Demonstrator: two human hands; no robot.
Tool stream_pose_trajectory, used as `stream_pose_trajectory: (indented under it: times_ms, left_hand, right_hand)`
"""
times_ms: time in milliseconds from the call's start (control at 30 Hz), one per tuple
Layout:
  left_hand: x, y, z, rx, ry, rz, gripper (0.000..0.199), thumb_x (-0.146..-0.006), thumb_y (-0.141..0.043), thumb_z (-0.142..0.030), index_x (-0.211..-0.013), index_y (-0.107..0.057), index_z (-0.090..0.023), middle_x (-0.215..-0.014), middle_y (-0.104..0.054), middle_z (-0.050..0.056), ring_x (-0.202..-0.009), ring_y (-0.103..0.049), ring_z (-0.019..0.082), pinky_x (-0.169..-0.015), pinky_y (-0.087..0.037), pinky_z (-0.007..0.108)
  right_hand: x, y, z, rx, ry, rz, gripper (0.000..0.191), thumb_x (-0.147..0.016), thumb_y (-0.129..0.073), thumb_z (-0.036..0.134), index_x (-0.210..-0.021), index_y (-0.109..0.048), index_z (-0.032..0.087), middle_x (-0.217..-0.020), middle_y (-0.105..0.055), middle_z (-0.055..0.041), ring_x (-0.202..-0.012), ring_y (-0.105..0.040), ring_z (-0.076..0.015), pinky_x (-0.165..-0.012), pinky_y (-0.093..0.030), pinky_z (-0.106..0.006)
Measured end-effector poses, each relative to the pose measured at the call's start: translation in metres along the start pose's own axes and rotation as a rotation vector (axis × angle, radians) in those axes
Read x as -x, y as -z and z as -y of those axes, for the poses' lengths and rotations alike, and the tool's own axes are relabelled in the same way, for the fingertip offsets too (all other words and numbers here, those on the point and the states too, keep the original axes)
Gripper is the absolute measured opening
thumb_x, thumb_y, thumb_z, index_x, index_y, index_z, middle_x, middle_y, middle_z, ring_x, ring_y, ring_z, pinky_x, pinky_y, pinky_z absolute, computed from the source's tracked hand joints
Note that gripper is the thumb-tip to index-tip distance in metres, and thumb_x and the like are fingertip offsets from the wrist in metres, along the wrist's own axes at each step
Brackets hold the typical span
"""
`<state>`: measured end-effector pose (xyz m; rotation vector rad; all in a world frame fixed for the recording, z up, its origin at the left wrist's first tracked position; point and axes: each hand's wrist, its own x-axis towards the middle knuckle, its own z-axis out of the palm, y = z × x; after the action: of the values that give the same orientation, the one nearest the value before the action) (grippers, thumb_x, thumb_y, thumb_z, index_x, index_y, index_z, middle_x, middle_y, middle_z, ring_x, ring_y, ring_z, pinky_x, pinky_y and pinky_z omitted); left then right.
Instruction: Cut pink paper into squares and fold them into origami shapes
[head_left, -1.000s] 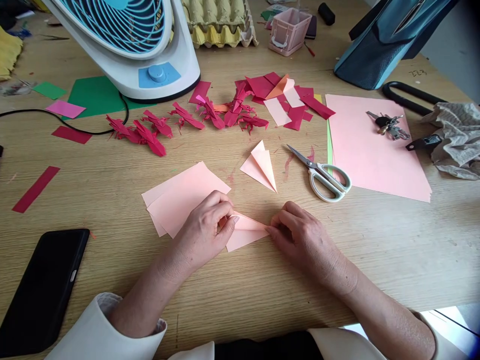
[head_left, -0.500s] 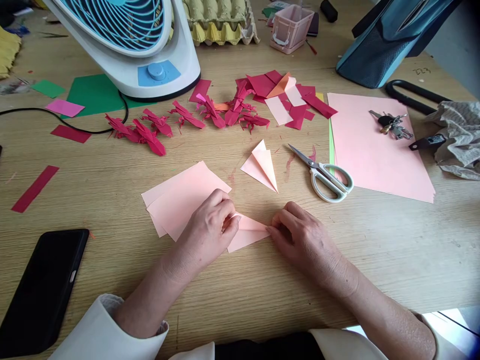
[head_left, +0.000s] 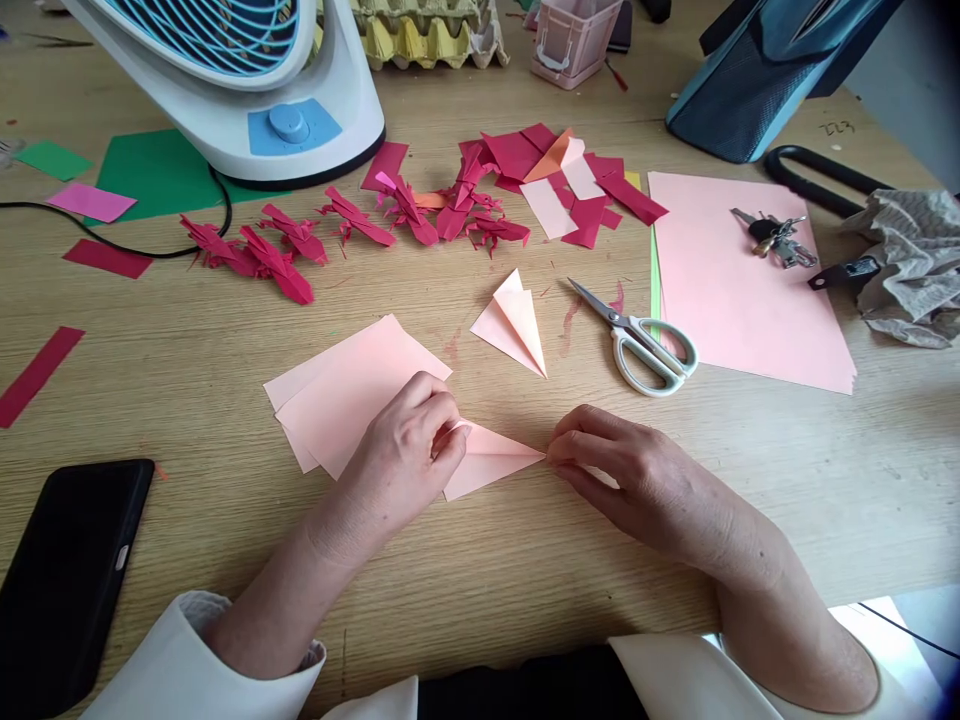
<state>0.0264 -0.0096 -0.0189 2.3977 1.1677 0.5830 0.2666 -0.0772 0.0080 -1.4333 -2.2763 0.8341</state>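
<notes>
A pale pink folded paper (head_left: 491, 465) lies on the table between my hands, narrowing to a point on its right. My left hand (head_left: 416, 435) is closed on its left part, thumb and fingers pinched. At the sharp right tip, my right hand (head_left: 611, 460) pinches with thumb and fingertips. Flat pink sheets (head_left: 337, 405) lie partly beneath my left hand. Just beyond the hands rests another folded pink piece (head_left: 517, 325), its point toward me. White-handled scissors (head_left: 637, 345) lie to its right, slightly open.
Red folded paper figures (head_left: 405, 215) and red scraps (head_left: 517, 155) stretch across the middle. Behind stand a fan (head_left: 330, 110), egg cartons (head_left: 420, 40) and a pink basket (head_left: 574, 45). A phone (head_left: 67, 580) is at left; keys (head_left: 776, 238) rest on pink sheets (head_left: 750, 310) at right.
My right hand's fingers have straightened somewhat and its wrist has shifted right, the fingertips now at the very tip of the paper. The whole view has shifted slightly.
</notes>
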Motion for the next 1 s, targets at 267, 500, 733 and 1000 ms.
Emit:
stream_pose_trajectory:
  times_ms: [267,500,733,1000]
  left_hand:
    - [0.001,0.000,0.002,0.003,0.023,0.014,0.017,-0.084,-0.055,-0.013,-0.070,-0.047,-0.019,-0.086,-0.053,0.002,-0.068,-0.052,0.011,-0.061,-0.045,0.026]
    - [0.001,0.000,0.001,0.000,0.020,0.019,0.017,-0.084,-0.055,-0.011,-0.071,-0.048,-0.019,-0.086,-0.053,0.002,-0.070,-0.053,0.012,-0.060,-0.045,0.026]
    - [0.000,0.000,-0.001,-0.015,0.028,0.016,0.017,-0.084,-0.055,-0.011,-0.070,-0.049,-0.018,-0.086,-0.055,0.002,-0.072,-0.054,0.013,-0.062,-0.044,0.027]
    - [0.000,0.001,-0.001,-0.014,0.054,0.034,0.018,-0.085,-0.056,-0.012,-0.070,-0.048,-0.019,-0.082,-0.050,0.001,-0.072,-0.053,0.013,-0.062,-0.045,0.027]
  right_hand:
    - [0.002,-0.004,0.009,0.195,0.061,0.047,0.032,-0.092,-0.048,0.010,-0.117,-0.062,0.023,-0.097,-0.060,-0.0065,-0.079,-0.059,-0.0170,-0.070,-0.050,-0.031]
    - [-0.002,-0.010,0.011,0.263,0.069,0.054,0.030,-0.093,-0.047,0.012,-0.117,-0.062,0.023,-0.093,-0.057,-0.0068,-0.079,-0.054,-0.0180,-0.074,-0.049,-0.033]
    - [-0.006,-0.013,0.012,0.326,0.074,0.073,0.029,-0.091,-0.053,0.014,-0.118,-0.061,0.021,-0.092,-0.055,-0.0070,-0.079,-0.050,-0.0192,-0.073,-0.046,-0.034]
    - [-0.009,-0.021,0.010,0.383,0.087,0.064,0.025,-0.092,-0.054,0.017,-0.116,-0.061,0.021,-0.091,-0.053,-0.0067,-0.076,-0.047,-0.0189,-0.070,-0.043,-0.034]
